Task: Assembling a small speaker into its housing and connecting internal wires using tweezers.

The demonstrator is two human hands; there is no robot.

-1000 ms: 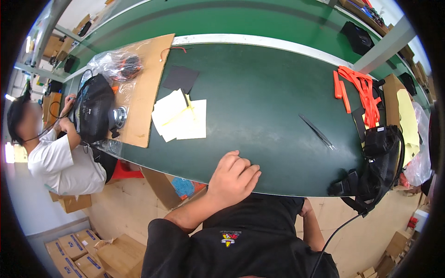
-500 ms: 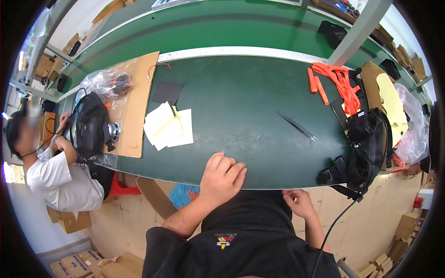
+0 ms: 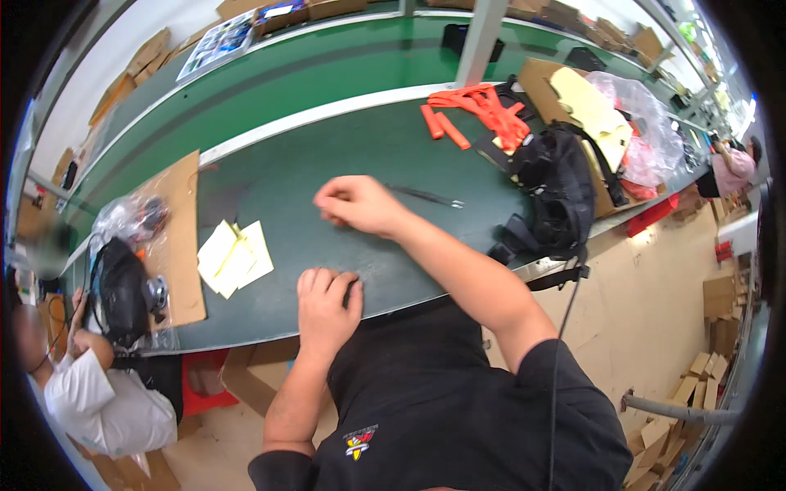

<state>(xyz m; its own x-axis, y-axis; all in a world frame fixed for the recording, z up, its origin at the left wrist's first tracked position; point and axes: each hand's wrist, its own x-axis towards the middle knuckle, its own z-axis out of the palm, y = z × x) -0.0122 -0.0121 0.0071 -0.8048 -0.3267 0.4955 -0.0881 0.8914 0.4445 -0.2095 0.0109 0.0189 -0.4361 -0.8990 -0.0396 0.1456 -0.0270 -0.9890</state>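
Note:
Over the middle of the dark green tabletop, my right hand reaches leftward with its fingers curled in. Nothing shows in them. Closer to the front edge rests my left hand, loosely bent, with a gap between thumb and forefinger and no held thing visible. Pale yellow paper sheets lie left of both hands. Beside them is a dark square, blurred. Dark tweezers lie just right of my right hand, partly hidden by it.
Orange straps, a black mesh bag and a cardboard box crowd the right end. On the left, a cardboard sheet lies near a co-worker's black bag. A cable crosses my right upper arm.
My right hand has risen from below the table edge to over the tabletop. My left hand has shifted and its fingers have loosened. The whole view has swung right.

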